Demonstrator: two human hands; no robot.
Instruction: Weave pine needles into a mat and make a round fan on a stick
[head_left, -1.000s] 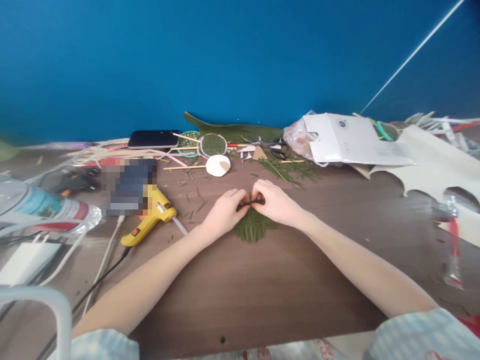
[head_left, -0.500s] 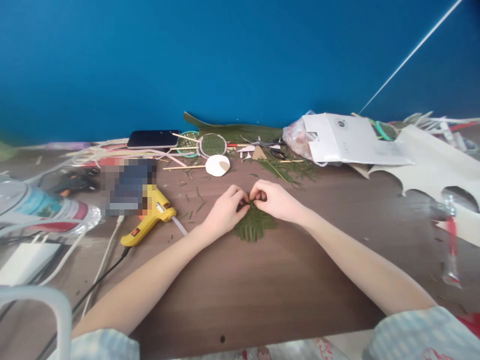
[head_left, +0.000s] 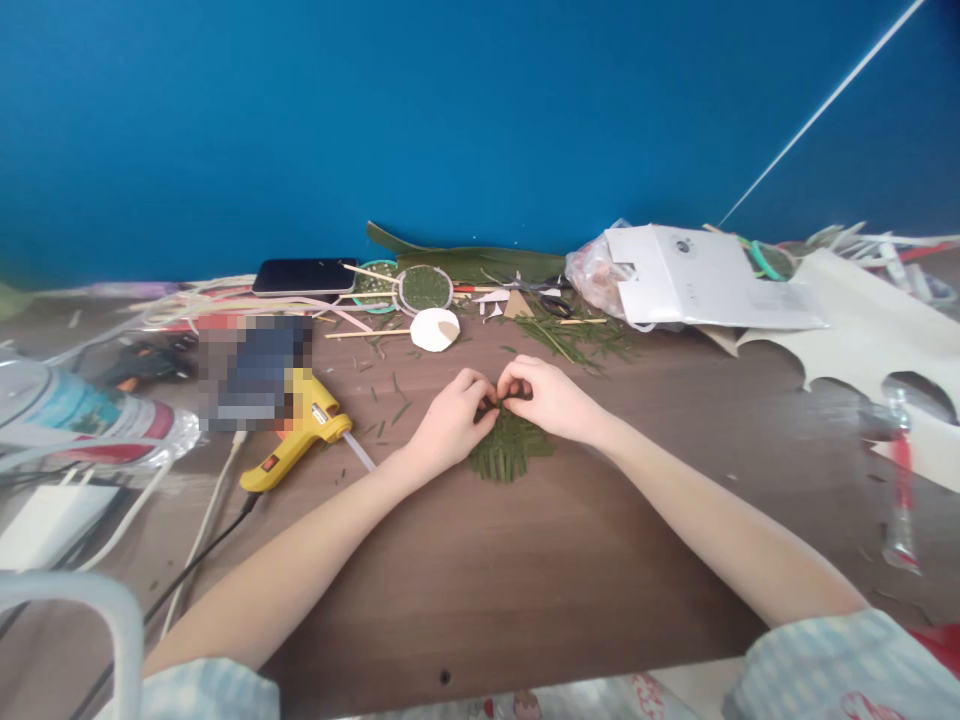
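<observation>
Brown wood-grain worktop (head_left: 510,590), deep blue wall (head_left: 450,120) behind. Flat green piece of woven leaf strips (head_left: 508,455) lies mid-worktop, under and just in front of the fingers, its loose strip ends fanned toward the wearer.

Left hand (head_left: 451,425): thumb and fingertips pinching the far edge of the weave. Right hand (head_left: 551,398): likewise pinching, tips almost meeting the left's; exactly which strip each grips is hidden by the fingers.

Left of the hands: small green leaf clippings (head_left: 403,412), then a yellow glue gun (head_left: 281,460) on its side, translucent glue stick (head_left: 358,450) pointing toward the left forearm (head_left: 300,570).

Beyond the hands: white paper disc with a tan patch (head_left: 430,328) beside a round green disc with a pale rim (head_left: 424,289); to their right, dark-handled scissors (head_left: 556,303) near scattered thin green strips (head_left: 555,340). Farther right, a white cardboard box (head_left: 697,285).
</observation>
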